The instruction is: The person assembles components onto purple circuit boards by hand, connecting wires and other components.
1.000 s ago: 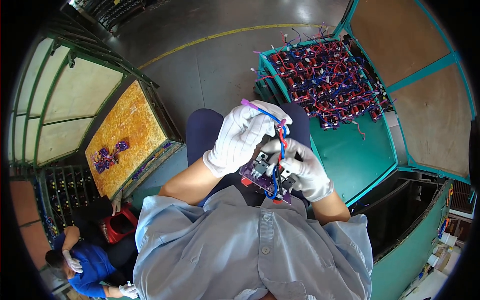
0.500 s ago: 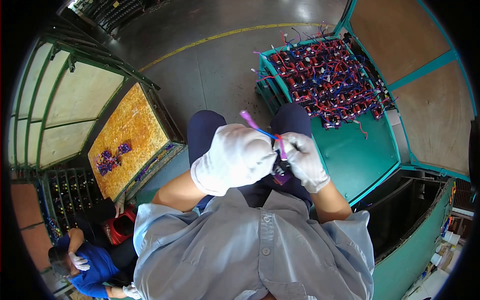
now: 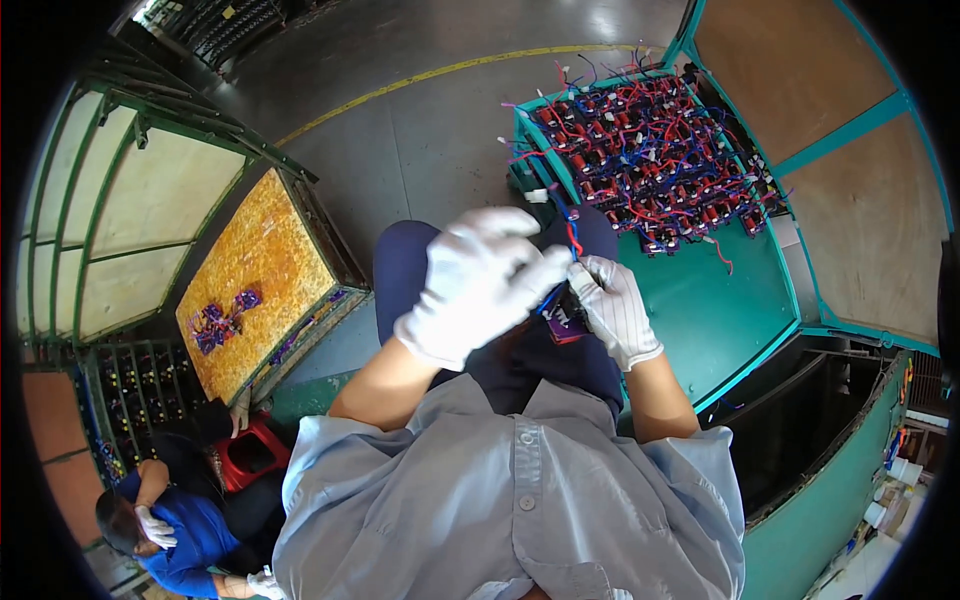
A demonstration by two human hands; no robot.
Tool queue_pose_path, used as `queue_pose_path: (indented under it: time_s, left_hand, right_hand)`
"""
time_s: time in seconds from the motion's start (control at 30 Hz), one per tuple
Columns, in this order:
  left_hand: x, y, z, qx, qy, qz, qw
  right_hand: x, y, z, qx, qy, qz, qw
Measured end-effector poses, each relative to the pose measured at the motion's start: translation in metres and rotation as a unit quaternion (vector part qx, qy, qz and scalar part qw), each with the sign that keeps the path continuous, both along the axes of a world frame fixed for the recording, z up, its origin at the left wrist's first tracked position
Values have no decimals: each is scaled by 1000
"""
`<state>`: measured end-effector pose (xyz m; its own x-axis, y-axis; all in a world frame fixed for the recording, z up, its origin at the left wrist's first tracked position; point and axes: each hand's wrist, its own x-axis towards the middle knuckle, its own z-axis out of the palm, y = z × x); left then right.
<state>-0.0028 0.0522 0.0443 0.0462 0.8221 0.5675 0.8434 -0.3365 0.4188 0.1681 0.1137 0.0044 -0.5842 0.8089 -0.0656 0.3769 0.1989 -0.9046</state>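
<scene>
My right hand (image 3: 615,312), in a white glove, pinches a small dark and purple wired part (image 3: 566,322) above my lap; its exact kind is unclear. Red and blue wires (image 3: 573,235) rise from it past my fingertips. My left hand (image 3: 478,285), gloved in white too, is just left of the wires. Its fingers are apart and slightly blurred, and one fingertip reaches close to the wires; I cannot tell if it touches them.
At the right, a green table (image 3: 705,300) carries many red-coil parts (image 3: 650,150) with tangled wires. A worn yellow board (image 3: 265,265) at the left bears a few purple parts (image 3: 225,320). A co-worker in blue (image 3: 185,540) sits at lower left near a red stool (image 3: 250,455).
My left hand's fingers have spread from a closed grip near the wires. The purple-tipped wire end no longer sticks out past that hand; wires now stand upright by my right fingers.
</scene>
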Motion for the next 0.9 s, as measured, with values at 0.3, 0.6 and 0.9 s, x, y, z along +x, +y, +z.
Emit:
queue_pose_path:
  time_s: [0.3,0.6,0.9]
  left_hand:
    - [16,-5,-53,-53,-102,-73,991]
    - [-5,4,-86,-67,-693,27,717]
    - [35,-9,-83,-275,-907,-187,258]
  right_hand:
    - [2,-8,19,6,164,42,985]
    - [12,-8,9,-267,589,-79,759]
    - [25,-16,1,-322,556,-217,735]
